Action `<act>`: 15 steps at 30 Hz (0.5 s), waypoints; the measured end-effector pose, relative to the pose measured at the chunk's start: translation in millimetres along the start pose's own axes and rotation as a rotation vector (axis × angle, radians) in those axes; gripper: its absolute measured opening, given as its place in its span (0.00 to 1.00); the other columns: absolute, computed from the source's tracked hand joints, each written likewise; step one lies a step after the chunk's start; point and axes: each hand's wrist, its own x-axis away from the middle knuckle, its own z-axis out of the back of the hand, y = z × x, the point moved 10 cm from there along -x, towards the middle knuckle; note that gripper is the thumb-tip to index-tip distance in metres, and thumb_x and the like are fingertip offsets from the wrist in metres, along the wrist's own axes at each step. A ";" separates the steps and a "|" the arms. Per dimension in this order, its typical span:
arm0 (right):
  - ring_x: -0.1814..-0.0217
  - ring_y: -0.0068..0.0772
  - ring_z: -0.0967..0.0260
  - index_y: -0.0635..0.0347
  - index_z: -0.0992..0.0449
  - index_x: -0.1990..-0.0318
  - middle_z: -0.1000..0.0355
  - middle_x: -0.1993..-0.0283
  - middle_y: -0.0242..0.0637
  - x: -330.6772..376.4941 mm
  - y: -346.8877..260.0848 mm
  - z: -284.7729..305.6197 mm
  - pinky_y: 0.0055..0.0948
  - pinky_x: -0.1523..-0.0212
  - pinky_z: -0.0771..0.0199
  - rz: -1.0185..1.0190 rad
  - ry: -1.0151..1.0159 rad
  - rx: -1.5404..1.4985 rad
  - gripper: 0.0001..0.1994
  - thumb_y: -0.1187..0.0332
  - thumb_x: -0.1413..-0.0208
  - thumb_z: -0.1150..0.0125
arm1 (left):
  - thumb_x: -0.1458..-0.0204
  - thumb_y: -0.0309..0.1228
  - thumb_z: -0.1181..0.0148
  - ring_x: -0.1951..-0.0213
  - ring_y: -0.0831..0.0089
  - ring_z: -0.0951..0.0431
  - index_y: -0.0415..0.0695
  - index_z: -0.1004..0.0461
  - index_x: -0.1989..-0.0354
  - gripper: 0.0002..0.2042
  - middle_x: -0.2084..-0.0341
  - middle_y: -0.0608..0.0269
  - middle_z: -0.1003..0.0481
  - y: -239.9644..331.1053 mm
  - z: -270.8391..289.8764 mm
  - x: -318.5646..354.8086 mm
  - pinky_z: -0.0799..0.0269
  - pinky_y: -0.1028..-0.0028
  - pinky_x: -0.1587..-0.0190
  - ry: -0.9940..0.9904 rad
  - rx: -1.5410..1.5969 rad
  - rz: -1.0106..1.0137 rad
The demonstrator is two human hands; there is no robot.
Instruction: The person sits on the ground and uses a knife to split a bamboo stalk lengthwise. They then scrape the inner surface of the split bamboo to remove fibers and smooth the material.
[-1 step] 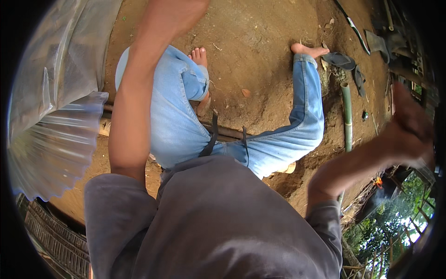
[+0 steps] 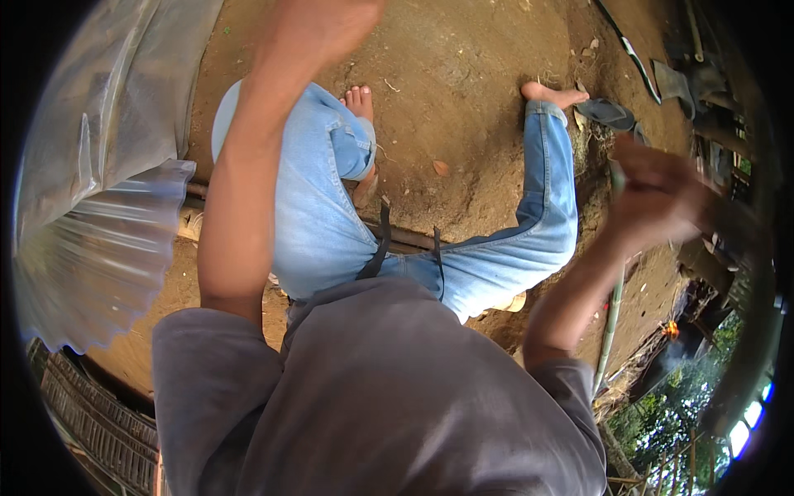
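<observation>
I cannot tell how closed my blurred right grip (image 2: pixel 659 192), in front of the green pole (image 2: pixel 610 331), or cut-off left grip (image 2: pixel 341 26) is, or what either holds.

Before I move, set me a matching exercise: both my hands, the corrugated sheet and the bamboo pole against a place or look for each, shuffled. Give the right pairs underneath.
Column one
1. left hand
2. right hand
3. corrugated sheet
4. bamboo pole

Column two
A. see-through and ridged, at the left side of the view
B. blurred, toward the right side of the view
C. green, long and thin
D. cut off by the upper edge of the view

Right pairs: 1-D, 2-B, 3-A, 4-C
</observation>
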 end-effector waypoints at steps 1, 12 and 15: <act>0.91 0.21 0.42 0.58 0.36 0.79 0.40 0.88 0.29 32.8 87.1 -25.3 0.27 0.91 0.44 -0.277 -0.028 0.045 0.12 0.72 0.46 0.41 | 0.41 0.33 0.42 0.74 0.82 0.31 0.37 0.24 0.65 0.10 0.78 0.67 0.27 3.4 -3.5 -4.0 0.34 0.74 0.71 -0.013 -0.045 -0.009; 0.91 0.18 0.44 0.59 0.28 0.74 0.37 0.86 0.28 -2.7 30.5 -44.0 0.25 0.92 0.45 -0.196 -0.019 0.110 0.06 0.71 0.46 0.41 | 0.40 0.32 0.43 0.75 0.81 0.32 0.38 0.23 0.62 0.09 0.78 0.65 0.27 2.6 4.2 -9.0 0.34 0.74 0.71 -0.007 -0.149 -0.005; 0.89 0.24 0.39 0.60 0.28 0.80 0.33 0.87 0.35 -60.7 -121.6 10.3 0.26 0.88 0.41 0.397 0.030 -0.006 0.12 0.69 0.45 0.43 | 0.40 0.32 0.42 0.73 0.83 0.32 0.38 0.23 0.63 0.09 0.77 0.69 0.28 9.1 8.2 -9.9 0.34 0.76 0.72 0.014 -0.163 -0.033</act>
